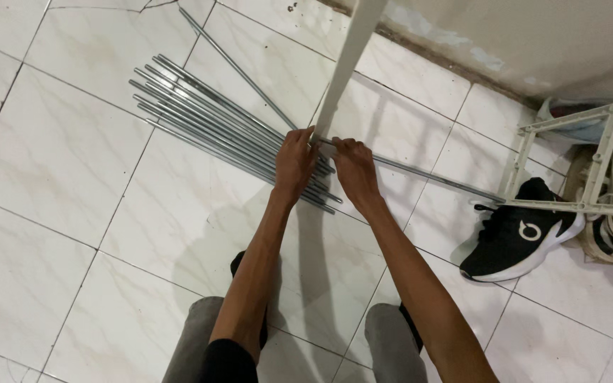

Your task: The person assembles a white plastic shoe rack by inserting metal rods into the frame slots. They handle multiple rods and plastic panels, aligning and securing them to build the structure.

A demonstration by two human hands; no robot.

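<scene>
We've got the thin metal rod [420, 174] running from 10 toward 4 o'clock into the white upright post [342, 67], right hand [355, 169] fingers pinched on it, left hand [295, 162] wrapped at the joint, rod bundle [207, 120] on the floor at 10.

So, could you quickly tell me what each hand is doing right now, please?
Left hand: closed around the white upright bar where the rod meets it.
Right hand: closed on the grey metal rod beside the bar.

Glossy white marble-look floor tiles [58, 156] meet a scuffed pale wall [533, 35], with 1 black sneaker [516, 237] nearby.
</scene>
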